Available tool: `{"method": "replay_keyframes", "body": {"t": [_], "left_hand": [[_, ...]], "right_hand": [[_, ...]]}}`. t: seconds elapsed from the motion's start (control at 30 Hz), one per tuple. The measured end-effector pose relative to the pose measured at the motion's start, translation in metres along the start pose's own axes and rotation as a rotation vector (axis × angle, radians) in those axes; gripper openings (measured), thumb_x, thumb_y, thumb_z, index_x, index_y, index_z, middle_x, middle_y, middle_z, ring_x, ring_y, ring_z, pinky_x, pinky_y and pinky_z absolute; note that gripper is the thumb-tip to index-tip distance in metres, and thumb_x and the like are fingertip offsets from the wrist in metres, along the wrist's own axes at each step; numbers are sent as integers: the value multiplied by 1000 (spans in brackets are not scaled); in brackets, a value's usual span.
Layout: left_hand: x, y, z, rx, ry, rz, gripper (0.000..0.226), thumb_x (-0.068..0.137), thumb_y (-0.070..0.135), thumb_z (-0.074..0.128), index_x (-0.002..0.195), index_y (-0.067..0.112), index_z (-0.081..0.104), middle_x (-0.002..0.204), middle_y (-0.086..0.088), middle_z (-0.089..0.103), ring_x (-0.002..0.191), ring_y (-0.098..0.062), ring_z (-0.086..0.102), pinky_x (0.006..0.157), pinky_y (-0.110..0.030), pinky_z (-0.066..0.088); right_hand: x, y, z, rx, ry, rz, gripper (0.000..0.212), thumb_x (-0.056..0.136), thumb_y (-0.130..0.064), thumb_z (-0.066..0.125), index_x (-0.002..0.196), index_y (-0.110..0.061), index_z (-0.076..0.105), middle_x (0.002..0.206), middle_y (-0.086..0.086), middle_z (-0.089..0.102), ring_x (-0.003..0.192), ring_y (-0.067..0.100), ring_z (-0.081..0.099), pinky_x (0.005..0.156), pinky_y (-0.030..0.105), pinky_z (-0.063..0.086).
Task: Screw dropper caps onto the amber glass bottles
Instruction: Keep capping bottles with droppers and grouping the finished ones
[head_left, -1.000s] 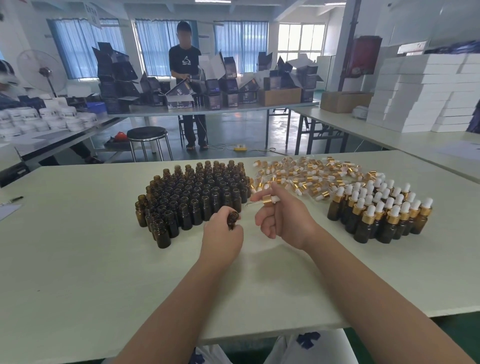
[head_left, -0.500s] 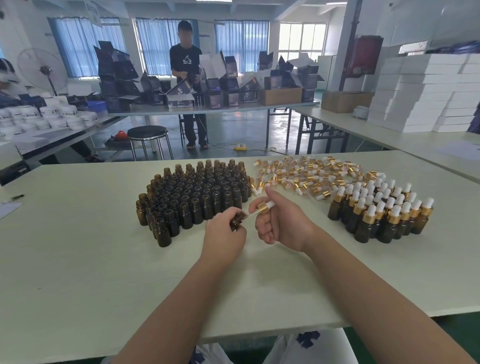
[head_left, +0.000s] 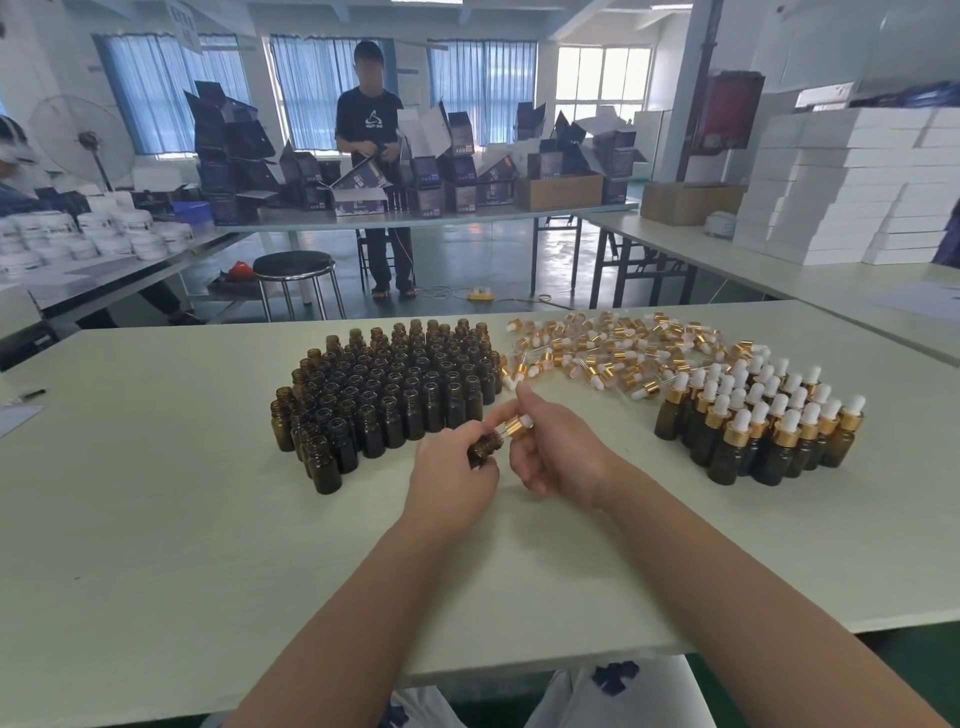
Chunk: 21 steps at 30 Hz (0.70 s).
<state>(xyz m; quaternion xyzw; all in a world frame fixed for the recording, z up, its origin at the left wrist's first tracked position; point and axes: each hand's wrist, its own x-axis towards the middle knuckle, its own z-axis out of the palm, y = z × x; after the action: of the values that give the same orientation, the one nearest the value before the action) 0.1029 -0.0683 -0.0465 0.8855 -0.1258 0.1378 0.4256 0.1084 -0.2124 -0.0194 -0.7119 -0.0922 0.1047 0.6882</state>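
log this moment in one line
left hand: holds bottle | right hand: pinches cap | stage: cap at bottle mouth, not yet screwed on

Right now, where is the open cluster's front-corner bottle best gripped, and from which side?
Likely grip the front-corner bottle round its body, below the threaded neck, from the near side: it stands upright at the cluster's edge, neighbours only behind.
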Motion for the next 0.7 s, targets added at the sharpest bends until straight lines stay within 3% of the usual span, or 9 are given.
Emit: {"method": "replay_keyframes", "body": {"t": [0.13, 0.33, 0.5, 0.7], "left_hand": [[-1, 0, 1, -32, -18, -30, 19, 85, 13, 60, 102, 22, 60, 83, 1, 61, 82, -18, 56, 69, -32, 47], [0, -1, 1, -43, -23, -51, 20, 86, 20, 63, 103, 27, 56, 86, 6, 59, 79, -10, 56, 69, -34, 50], [-1, 1, 2, -74, -56, -46, 21, 85, 32, 66, 102, 32, 53, 86, 11, 60, 78, -8, 58, 70, -31, 51], [-2, 2, 1, -112, -79, -14, 11, 91, 39, 58, 90, 28, 59, 75, 6, 60, 68, -11, 55, 62, -30, 44]], "right_hand": [[-1, 4, 3, -164, 91, -82, 53, 99, -56, 27, 91, -23, 68, 42, 3, 48, 30, 14, 32, 35, 16, 26], [1, 7, 5, -307, 150, -181, 42, 103, -40, 30, 94, -17, 63, 39, -3, 43, 32, 10, 33, 35, 18, 29], [4, 7, 4, -322, 265, -189, 21, 98, -37, 48, 87, -22, 57, 38, -9, 45, 32, 2, 35, 35, 13, 28], [5, 8, 4, -251, 271, -235, 25, 96, -35, 54, 77, -21, 59, 44, -8, 51, 35, 6, 39, 37, 17, 32]]}}
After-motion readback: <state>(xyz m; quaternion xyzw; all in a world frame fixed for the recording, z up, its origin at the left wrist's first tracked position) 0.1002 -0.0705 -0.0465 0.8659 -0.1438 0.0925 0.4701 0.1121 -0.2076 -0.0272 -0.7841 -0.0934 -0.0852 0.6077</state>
